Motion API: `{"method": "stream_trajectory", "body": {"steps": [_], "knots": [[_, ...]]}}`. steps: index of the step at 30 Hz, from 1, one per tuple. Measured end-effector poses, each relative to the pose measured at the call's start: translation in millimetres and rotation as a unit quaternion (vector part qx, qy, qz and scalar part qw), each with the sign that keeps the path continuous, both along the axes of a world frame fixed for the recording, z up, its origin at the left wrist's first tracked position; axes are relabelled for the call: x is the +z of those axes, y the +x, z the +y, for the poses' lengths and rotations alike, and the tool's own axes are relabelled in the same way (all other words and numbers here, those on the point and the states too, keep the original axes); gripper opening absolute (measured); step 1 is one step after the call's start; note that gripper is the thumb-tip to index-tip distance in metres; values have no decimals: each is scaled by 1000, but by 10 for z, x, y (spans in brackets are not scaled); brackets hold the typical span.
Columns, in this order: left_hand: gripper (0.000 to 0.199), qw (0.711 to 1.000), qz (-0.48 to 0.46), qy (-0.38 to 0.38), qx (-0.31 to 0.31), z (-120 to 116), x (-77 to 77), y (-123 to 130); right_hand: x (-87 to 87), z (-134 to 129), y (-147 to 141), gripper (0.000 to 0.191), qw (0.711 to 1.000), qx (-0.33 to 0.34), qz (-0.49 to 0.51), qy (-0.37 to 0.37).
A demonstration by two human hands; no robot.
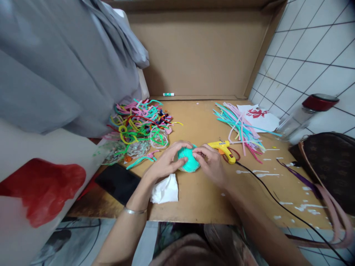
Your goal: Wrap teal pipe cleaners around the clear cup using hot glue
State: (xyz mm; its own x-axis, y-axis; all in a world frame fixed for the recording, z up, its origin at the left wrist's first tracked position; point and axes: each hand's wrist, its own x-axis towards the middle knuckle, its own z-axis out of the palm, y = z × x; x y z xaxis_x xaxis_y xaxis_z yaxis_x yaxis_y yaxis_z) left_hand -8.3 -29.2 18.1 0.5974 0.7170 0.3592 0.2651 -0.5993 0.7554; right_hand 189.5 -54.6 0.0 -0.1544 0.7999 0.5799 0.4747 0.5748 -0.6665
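A round turquoise piece (189, 162), seemingly coiled from fuzzy pipe cleaner, is held just above the table's near middle. My left hand (169, 159) is wrapped round its left side, thumb lying across the face and fingers over the top edge. At the upper right rim, the fingertips of my right hand (209, 160) are pinched together on what looks like the end of a turquoise pipe cleaner (194, 146); the fingers partly hide it. Just right of that hand lies a yellow glue gun (226, 150) with a black cord. A crumpled white tissue (165, 189) rests below my left hand.
A tangled heap of coloured pipe cleaners (138, 123) sits at the left, with a black phone (119, 183) nearer. Straight pipe cleaners (238, 123) lie at back right by a bottle (305, 114) and a brown bag (330, 166). A glue stick (168, 94) lies at the back.
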Motion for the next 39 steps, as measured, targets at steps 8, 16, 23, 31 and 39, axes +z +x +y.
{"method": "stream_trajectory", "body": {"steps": [8,16,23,31,39], "knots": [[53,999,-16,19,49,-11,-69,152,-6,17,-4,11,1000,-15,9,-4],[46,997,-55,2,59,14,-131,176,0,26,-4,13,1000,-14,13,-4],[45,997,-54,13,58,29,-129,169,-8,25,-19,16,1000,-17,24,-10],[42,996,-72,27,38,62,-151,161,-24,36,-37,19,999,-22,22,-9],[33,996,-71,24,44,37,-117,170,-8,31,-35,18,1000,-13,25,-5]]}}
